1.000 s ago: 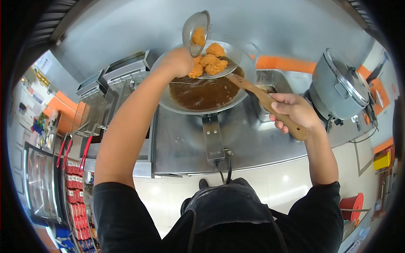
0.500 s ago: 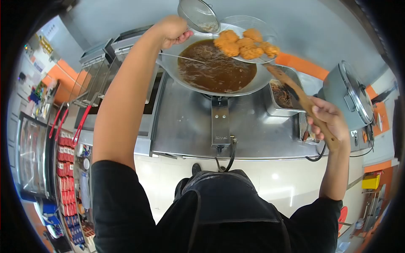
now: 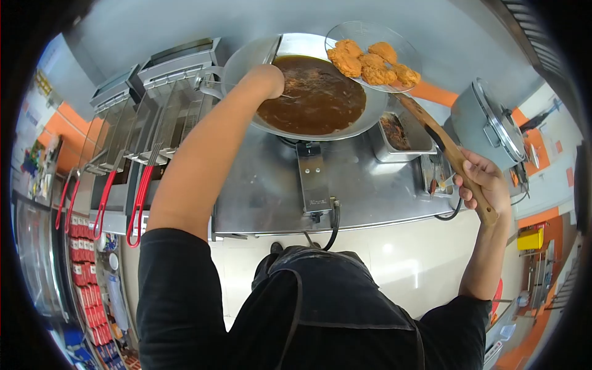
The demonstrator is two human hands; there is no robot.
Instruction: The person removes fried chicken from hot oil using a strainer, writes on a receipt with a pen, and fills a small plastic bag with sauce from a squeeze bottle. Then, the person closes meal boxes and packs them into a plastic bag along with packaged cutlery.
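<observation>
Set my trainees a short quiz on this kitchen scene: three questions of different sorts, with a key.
1. True or false: the right hand holds a wooden handle.

2. The fried pieces rest on:
A) the lid of the pot
B) the wire skimmer
C) the rectangular metal pan

3. Fill in the colour: the wok contains a ____ liquid.

Key: 1 true; 2 B; 3 brown.

Golden-brown fried pieces (image 3: 374,69) (craggy-coated), clustered on a round wire skimmer (image 3: 404,50), beside the dark oil (image 3: 314,102).
</observation>
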